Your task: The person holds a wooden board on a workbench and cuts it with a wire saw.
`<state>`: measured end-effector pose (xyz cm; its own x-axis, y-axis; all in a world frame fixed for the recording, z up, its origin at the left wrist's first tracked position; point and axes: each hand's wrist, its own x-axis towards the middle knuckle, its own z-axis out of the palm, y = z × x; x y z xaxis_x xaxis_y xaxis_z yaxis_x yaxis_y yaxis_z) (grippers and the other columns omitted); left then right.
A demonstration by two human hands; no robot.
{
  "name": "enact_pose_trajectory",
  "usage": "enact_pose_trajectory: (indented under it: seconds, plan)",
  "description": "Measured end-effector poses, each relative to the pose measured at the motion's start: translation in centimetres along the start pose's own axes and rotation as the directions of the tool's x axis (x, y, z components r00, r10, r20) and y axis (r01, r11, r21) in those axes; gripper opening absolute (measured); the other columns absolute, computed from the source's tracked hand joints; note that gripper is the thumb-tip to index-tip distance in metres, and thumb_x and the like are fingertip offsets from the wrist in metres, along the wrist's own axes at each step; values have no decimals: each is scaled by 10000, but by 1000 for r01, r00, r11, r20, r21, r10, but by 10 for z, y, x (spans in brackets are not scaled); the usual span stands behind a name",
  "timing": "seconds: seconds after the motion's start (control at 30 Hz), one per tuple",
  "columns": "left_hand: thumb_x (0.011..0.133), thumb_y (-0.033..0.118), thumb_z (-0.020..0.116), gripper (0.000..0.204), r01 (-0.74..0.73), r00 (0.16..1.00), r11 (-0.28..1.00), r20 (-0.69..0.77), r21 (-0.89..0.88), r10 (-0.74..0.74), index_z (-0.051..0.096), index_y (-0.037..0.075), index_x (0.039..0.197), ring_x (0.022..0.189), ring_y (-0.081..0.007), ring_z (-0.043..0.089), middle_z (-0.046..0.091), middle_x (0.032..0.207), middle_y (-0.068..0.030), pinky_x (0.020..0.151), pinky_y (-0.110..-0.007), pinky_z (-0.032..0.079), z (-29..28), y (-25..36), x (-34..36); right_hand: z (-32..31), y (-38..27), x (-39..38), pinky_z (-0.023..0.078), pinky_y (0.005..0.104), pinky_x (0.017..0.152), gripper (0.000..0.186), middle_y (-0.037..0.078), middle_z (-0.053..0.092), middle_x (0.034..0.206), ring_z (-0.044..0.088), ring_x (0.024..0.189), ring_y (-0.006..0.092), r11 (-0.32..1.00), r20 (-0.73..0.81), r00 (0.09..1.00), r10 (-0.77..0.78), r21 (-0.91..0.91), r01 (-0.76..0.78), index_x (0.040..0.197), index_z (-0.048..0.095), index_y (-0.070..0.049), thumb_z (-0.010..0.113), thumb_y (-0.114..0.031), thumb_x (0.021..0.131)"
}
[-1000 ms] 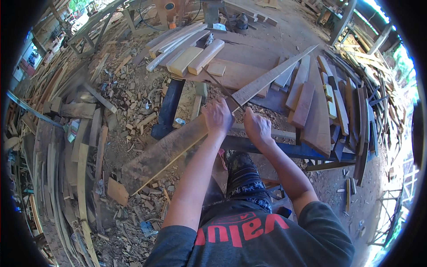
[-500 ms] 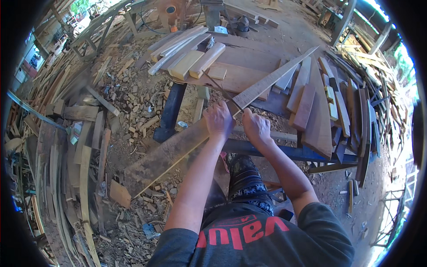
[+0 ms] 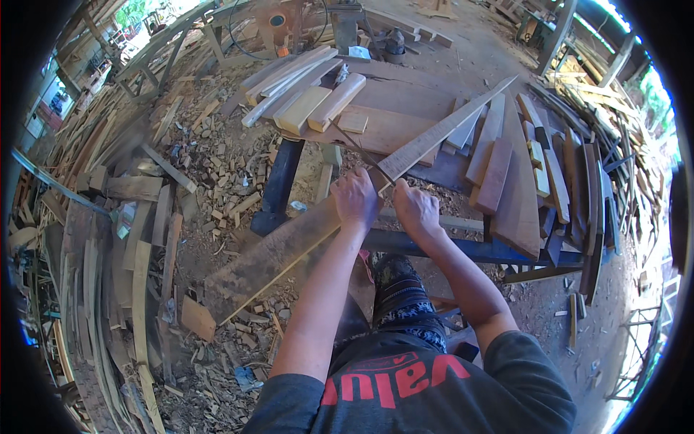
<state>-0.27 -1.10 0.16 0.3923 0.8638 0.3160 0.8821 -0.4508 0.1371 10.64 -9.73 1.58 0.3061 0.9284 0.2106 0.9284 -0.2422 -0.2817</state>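
A long wooden board runs diagonally from the littered ground at lower left, up over the bench and on to a narrow far end at upper right. My left hand is closed over it near the middle, knuckles up. Across the board, just beyond that hand, lies a thin dark blade-like tool, seen nearly edge-on; its exact kind cannot be made out. My right hand is a fist at the tool's near end, beside the board's right edge. The fingers hide what they grip there.
Under the board stands a bench with a wooden top and a dark metal frame. Cut wooden blocks lie on its left, more boards on its right. Offcuts litter the ground; stacked planks fill the left side.
Both hands stay nearly in place on the board and tool. My right hand and the tool's near end have shifted very slightly toward me.
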Motion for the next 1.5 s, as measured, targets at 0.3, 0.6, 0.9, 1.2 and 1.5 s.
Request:
enact_pose_trajectory:
  seconds: [0.3, 0.6, 0.9, 1.2, 1.5]
  plan:
    - [803, 193, 598, 195, 5, 998, 1000, -59, 7, -5, 580, 84, 964, 877, -254, 644, 653, 899, -93, 790, -428, 443, 6, -2, 0, -26, 12, -58, 510, 512, 674, 152, 177, 671, 752, 684, 768, 386, 990, 110, 984, 138, -30, -135, 959, 492, -84, 440, -227, 966]
    - [833, 169, 563, 163, 5, 997, 999, -78, 35, -2, 587, 77, 964, 846, -258, 659, 659, 877, -95, 750, -441, 471, 4, -5, -2, -13, 6, -34, 507, 505, 704, 144, 187, 671, 765, 684, 799, 380, 997, 70, 995, 70, 39, -73, 925, 497, -72, 435, -199, 955]
    - [791, 190, 619, 219, 3, 998, 998, -65, 57, 1, 588, 79, 977, 842, -243, 658, 654, 882, -81, 767, -448, 473, 5, 3, 1, -3, -1, -12, 519, 501, 682, 111, 182, 671, 746, 687, 770, 384, 994, 48, 994, 99, 45, -101, 933, 496, -76, 450, -177, 932]
    - [732, 258, 714, 340, 0, 999, 999, -39, 43, 2, 577, 72, 981, 882, -248, 663, 662, 919, -84, 793, -459, 478, 0, 3, -3, -24, 19, -74, 525, 495, 682, 81, 181, 671, 745, 690, 765, 375, 987, 108, 982, 156, 29, -160, 926, 498, -76, 482, -155, 911]
    - [728, 260, 723, 370, 46, 998, 998, 45, 39, -47, 579, 69, 1010, 930, -257, 658, 668, 965, -98, 838, -450, 477, -7, 3, 1, 0, 0, -12, 530, 483, 675, 94, 171, 672, 739, 693, 762, 364, 996, -9, 1000, 29, 84, -29, 925, 505, -70, 488, -161, 910]
